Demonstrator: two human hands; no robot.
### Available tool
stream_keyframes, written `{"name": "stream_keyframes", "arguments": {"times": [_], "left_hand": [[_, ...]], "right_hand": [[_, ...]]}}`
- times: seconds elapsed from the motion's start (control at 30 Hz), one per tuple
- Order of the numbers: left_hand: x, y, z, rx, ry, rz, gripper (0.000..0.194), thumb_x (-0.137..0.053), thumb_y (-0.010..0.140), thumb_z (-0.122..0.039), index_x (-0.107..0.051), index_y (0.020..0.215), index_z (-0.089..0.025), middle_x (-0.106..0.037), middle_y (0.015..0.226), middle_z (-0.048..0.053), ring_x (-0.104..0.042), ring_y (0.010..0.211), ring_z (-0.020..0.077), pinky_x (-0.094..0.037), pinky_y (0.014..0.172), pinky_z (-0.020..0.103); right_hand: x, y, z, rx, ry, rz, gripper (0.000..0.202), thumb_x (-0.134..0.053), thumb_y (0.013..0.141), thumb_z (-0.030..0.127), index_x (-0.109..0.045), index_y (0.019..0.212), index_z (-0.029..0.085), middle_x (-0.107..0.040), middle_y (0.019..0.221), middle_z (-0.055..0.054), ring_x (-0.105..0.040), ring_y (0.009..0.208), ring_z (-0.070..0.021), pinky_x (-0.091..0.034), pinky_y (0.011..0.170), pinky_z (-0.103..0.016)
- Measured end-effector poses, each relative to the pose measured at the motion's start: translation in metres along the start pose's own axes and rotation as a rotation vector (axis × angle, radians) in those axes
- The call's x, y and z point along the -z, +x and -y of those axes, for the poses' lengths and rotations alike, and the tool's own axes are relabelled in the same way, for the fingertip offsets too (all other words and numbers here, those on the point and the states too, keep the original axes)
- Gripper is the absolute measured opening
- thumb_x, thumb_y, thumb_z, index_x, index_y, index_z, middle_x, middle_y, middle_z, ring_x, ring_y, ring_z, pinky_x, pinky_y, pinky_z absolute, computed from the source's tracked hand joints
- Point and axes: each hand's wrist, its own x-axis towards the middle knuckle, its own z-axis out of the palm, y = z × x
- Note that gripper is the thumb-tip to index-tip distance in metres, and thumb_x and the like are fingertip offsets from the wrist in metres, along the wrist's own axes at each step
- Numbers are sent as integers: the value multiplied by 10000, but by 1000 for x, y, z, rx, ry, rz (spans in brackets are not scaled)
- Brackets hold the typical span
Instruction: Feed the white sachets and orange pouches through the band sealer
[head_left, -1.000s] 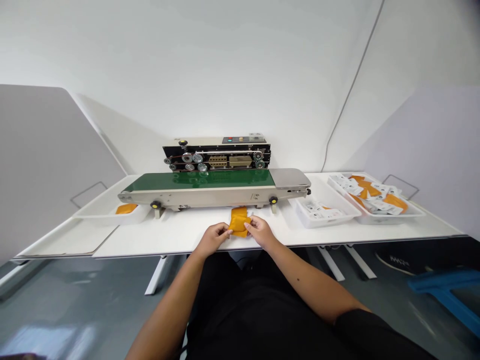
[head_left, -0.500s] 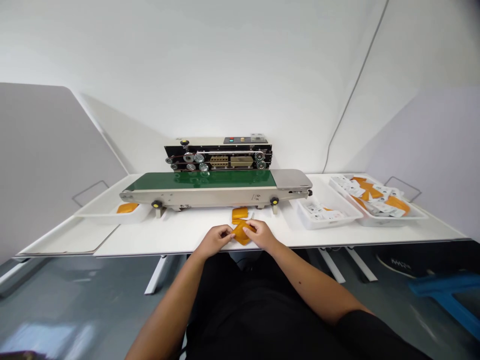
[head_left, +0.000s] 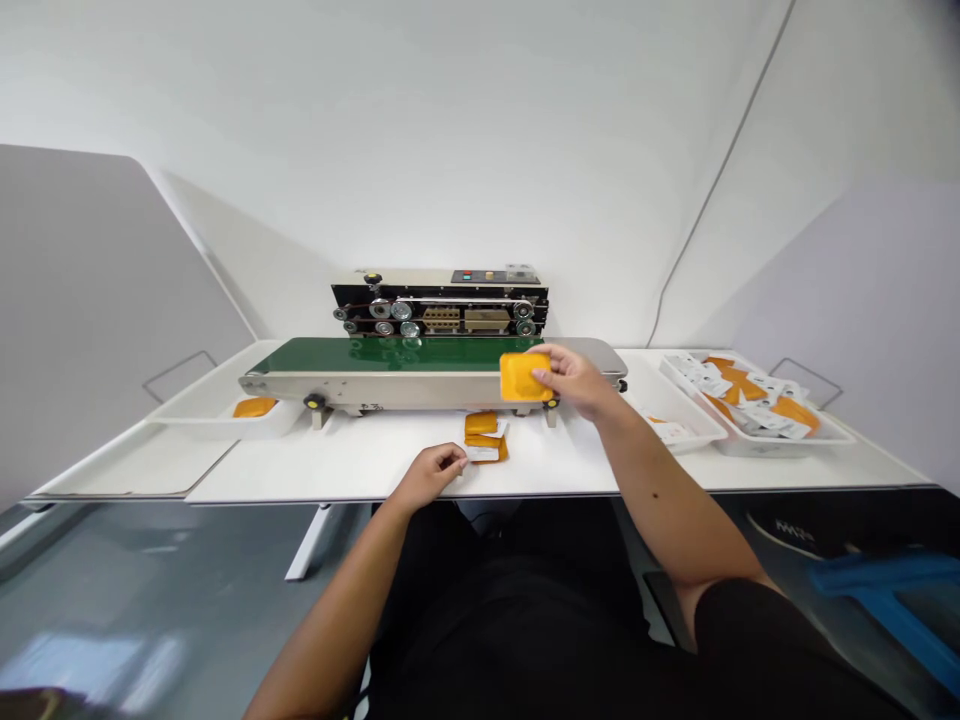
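Note:
An orange packet (head_left: 521,378) is pinched in my right hand (head_left: 574,378), raised in front of the sealing machine's conveyor near its right end. My left hand (head_left: 429,477) rests low at the table's front edge, its thumb and fingers pressed together; whether anything is between them is too small to make out. Just right of its fingertips several orange packets (head_left: 481,424) lie on the white table, one partly over another, with a white label side (head_left: 482,454) showing. Behind them stands the band sealing machine (head_left: 442,310) with its green conveyor belt (head_left: 405,356).
At the left a white tray (head_left: 281,425) holds an orange packet (head_left: 254,407). To the right are a tray (head_left: 701,432) partly behind my right arm and a fuller bin (head_left: 817,438) of white and orange packets. A blue stool (head_left: 892,590) stands at lower right.
My right hand has lifted an orange packet from the table's front edge up and right to the conveyor's height. My left hand has let go of that packet and stays low.

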Motion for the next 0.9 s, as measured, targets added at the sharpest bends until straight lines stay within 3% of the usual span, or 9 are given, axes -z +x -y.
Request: {"name": "stream_keyframes", "arguments": {"times": [0.1, 0.23, 0.43, 0.6, 0.7, 0.9], "left_hand": [[1, -1, -3, -4, -3, 1, 264, -590, 928, -413, -674, 851, -174, -652, 740, 3, -580, 696, 160, -432, 661, 246], [2, -1, -7, -1, 3, 9, 261, -583, 931, -405, -671, 842, -176, -656, 739, 1, -576, 697, 159, -424, 657, 244], [2, -1, -8, -4, 12, 16, 254, -581, 931, -396, -665, 839, -175, -653, 741, 3, -572, 702, 159, -420, 659, 243], [1, -2, -7, 8, 25, 8, 256, -578, 927, -403, -663, 837, -179, -653, 729, 1, -567, 681, 158, -423, 642, 244], [1, -2, -7, 5, 34, 4, 258, -577, 928, -405, -666, 841, -178, -651, 728, 1, -561, 677, 156, -423, 632, 244], [0, -1, -6, -4, 70, 19, 281, -573, 930, -425, -674, 841, -179, -644, 730, 0, -556, 681, 157, -424, 632, 245]], "right_hand": [[18, 19, 10, 63, 7, -187, 445, -802, 772, 359, -620, 1144, 196, -667, 768, 5, -568, 539, -85, -440, 450, -156], [36, 34, 3, 112, -62, -229, 429, -794, 772, 376, -618, 1118, 193, -624, 669, 39, -480, 438, -52, -383, 394, -136], [52, 52, -12, 82, -73, -414, 315, -733, 755, 214, -596, 1037, 185, -654, 677, 20, -556, 431, -86, -459, 402, -170], [66, 79, -18, -48, 110, -537, 414, -660, 721, 73, -515, 1076, 226, -667, 684, 24, -647, 506, -129, -544, 459, -204], [73, 95, -21, -79, 192, -633, 394, -639, 723, 34, -453, 1001, 243, -668, 714, 24, -680, 548, -132, -580, 500, -214], [78, 116, -35, -122, 221, -663, 287, -657, 732, 37, -455, 841, 209, -660, 782, -19, -707, 616, -143, -615, 534, -232]]}}
